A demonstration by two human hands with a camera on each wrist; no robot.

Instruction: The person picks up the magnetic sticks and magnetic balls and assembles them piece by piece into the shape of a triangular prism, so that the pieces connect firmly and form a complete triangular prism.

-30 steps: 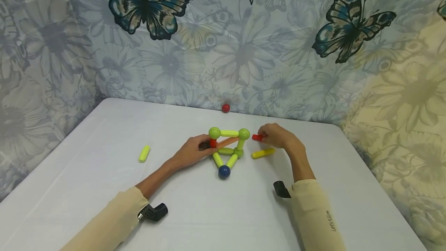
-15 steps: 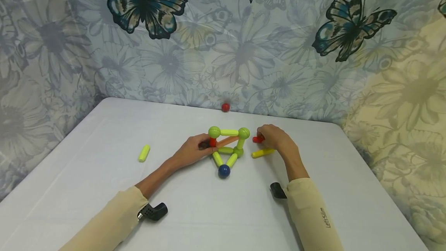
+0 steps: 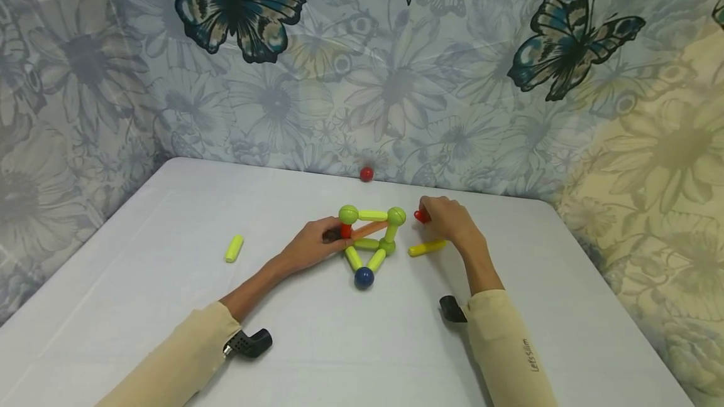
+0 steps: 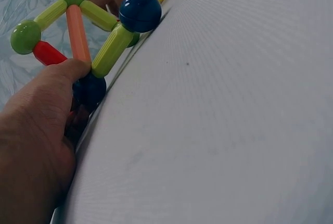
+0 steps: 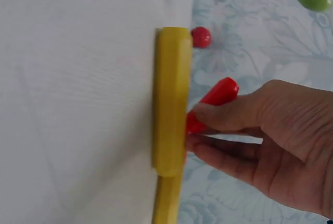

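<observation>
A frame of toy building sticks and balls stands mid-table, with green sticks (image 3: 372,215), an orange stick (image 4: 78,31), a red stick (image 4: 49,53), green balls (image 3: 396,216) and a front dark blue ball (image 3: 364,277). My left hand (image 3: 312,245) grips its left lower corner; in the left wrist view the thumb lies by a second blue ball (image 4: 89,91), and the fingers are mostly hidden. To the frame's right, my right hand (image 3: 449,220) pinches a loose red stick (image 5: 221,92) between thumb and fingers. The stick is tilted in the right wrist view.
Just in front of the right hand lies a yellow stick (image 3: 427,248); the right wrist view shows another yellow piece (image 5: 167,200) beyond it. A loose green stick (image 3: 234,249) is at left. One red ball (image 3: 366,174) sits at the back edge, near the patterned cloth (image 3: 396,86).
The right hand has shifted slightly left and away, and the red stick in it has changed its angle. The left hand and the frame have stayed put.
</observation>
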